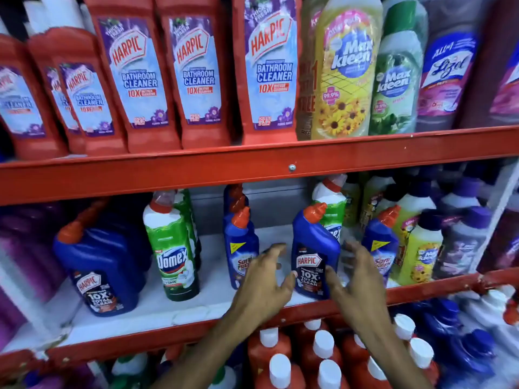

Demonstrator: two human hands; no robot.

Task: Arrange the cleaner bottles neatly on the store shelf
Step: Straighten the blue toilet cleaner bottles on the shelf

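Observation:
A small blue Harpic bottle (pixel 314 248) with a red cap stands upright near the front of the middle shelf (pixel 174 307). My left hand (pixel 264 279) is just left of it and my right hand (pixel 356 279) just right of it. Both hands have fingers spread; the thumbs look close to or touching the bottle's lower label, and neither hand grips it. A blue Sani Fresh bottle (pixel 240 245) stands behind my left hand. Another Sani Fresh bottle (pixel 382 242) stands behind my right hand. A green Domex bottle (pixel 174 254) and a large blue Harpic bottle (pixel 98 265) stand further left.
Red Harpic Bathroom Cleaner bottles (pixel 196 71) fill the top shelf, with Max Kleen (pixel 345 68) and Lizol (pixel 446 66) bottles to their right. Yellow and purple bottles (pixel 424 248) crowd the middle shelf's right end. White-capped red bottles (pixel 295 357) stand on the shelf below.

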